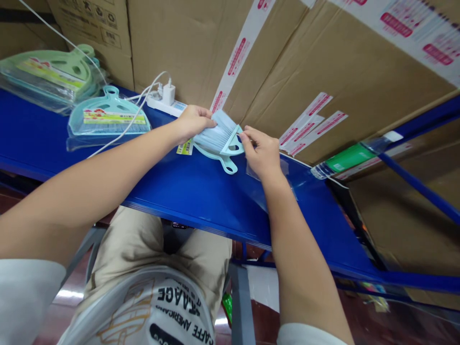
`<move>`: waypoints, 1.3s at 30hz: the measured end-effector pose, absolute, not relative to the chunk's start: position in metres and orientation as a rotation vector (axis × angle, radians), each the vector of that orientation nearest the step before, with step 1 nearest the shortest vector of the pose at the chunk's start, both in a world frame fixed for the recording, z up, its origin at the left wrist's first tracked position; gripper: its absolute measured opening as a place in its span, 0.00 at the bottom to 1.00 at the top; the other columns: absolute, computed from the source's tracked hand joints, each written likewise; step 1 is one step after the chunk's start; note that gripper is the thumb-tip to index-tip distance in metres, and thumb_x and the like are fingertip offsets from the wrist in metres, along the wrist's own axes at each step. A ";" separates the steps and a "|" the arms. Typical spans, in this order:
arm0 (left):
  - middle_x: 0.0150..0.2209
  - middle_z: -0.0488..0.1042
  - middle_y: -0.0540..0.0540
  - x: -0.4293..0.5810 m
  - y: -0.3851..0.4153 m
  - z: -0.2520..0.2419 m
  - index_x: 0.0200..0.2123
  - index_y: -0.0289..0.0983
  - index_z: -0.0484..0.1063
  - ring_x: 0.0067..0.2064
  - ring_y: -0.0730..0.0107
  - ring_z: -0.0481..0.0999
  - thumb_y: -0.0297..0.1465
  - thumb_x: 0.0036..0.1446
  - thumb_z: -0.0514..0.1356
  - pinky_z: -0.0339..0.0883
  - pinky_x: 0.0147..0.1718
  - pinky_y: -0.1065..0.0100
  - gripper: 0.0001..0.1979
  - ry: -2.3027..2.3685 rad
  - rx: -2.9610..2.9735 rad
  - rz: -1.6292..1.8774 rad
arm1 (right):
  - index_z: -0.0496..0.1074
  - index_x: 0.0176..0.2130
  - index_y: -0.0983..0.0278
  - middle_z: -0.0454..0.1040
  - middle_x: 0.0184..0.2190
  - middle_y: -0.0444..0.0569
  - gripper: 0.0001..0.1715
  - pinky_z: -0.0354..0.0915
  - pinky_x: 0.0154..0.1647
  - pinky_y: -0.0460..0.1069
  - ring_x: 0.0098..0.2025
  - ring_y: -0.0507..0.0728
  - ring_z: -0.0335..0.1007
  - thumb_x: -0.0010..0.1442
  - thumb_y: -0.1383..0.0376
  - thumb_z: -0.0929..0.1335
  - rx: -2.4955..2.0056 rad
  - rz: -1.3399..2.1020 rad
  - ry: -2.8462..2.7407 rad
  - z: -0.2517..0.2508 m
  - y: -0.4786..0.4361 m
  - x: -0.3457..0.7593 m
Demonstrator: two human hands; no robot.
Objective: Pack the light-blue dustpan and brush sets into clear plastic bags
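Observation:
A light-blue hand brush (212,137) with pale bristles is held at a tilt above the blue shelf. My left hand (195,122) has its fingers closed on the bristle side. At the brush's handle end, my right hand (263,150) pinches the edge of the plastic. Beneath the brush lies a matching dustpan (229,166), its looped handle pointing toward me; most of its pan is hidden. A yellow-green label (185,148) shows under my left wrist. Clear plastic film (256,172) rests on the shelf under my right hand.
Bagged dustpan sets, one blue (113,103) and several green (72,67), sit at left. A white power strip (167,103) with cables stands behind my left forearm. Large cardboard boxes (187,43) wall the back. A green-labelled bottle (354,157) lies at right by the blue frame (420,179).

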State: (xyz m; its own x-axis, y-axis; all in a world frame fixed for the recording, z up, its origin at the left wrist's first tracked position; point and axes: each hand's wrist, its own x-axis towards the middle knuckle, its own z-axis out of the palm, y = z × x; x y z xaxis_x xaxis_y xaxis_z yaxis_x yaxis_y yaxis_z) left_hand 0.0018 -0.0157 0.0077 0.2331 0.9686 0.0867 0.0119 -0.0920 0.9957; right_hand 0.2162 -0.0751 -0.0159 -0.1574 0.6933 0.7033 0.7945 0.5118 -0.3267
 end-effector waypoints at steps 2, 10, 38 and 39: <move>0.30 0.79 0.47 0.002 -0.015 0.007 0.38 0.33 0.80 0.43 0.61 0.81 0.21 0.48 0.67 0.74 0.47 0.62 0.11 1.005 1.392 1.081 | 0.76 0.40 0.58 0.81 0.41 0.53 0.21 0.74 0.49 0.59 0.47 0.63 0.78 0.72 0.49 0.62 -1.240 -0.164 -1.870 -0.018 -0.072 0.218; 0.32 0.80 0.46 0.000 -0.015 0.006 0.39 0.34 0.80 0.45 0.59 0.82 0.21 0.48 0.66 0.74 0.48 0.60 0.12 0.978 1.365 1.080 | 0.71 0.35 0.58 0.74 0.45 0.54 0.18 0.74 0.48 0.59 0.52 0.63 0.72 0.70 0.50 0.64 -1.274 -0.057 -1.787 -0.017 -0.068 0.225; 0.33 0.80 0.44 -0.003 -0.013 0.006 0.40 0.35 0.79 0.47 0.57 0.82 0.21 0.47 0.67 0.73 0.50 0.60 0.14 0.975 1.331 1.074 | 0.70 0.38 0.58 0.71 0.45 0.54 0.13 0.74 0.46 0.59 0.48 0.62 0.71 0.69 0.54 0.64 -1.245 -0.228 -1.855 -0.020 -0.068 0.224; 0.33 0.80 0.44 -0.003 -0.013 0.006 0.39 0.35 0.79 0.47 0.57 0.82 0.21 0.47 0.67 0.73 0.50 0.61 0.14 0.977 1.330 1.074 | 0.70 0.37 0.58 0.70 0.45 0.55 0.13 0.74 0.46 0.59 0.47 0.62 0.71 0.69 0.54 0.64 -1.247 -0.235 -1.853 -0.020 -0.068 0.224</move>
State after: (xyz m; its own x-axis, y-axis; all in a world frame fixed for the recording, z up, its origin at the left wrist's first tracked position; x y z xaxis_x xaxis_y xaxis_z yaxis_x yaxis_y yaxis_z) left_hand -0.0029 -0.0131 0.0064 0.2453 0.9680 0.0539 -0.0378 -0.0460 0.9982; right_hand 0.2242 -0.0677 -0.0201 -0.1239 0.6626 0.7386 0.8263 0.4810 -0.2929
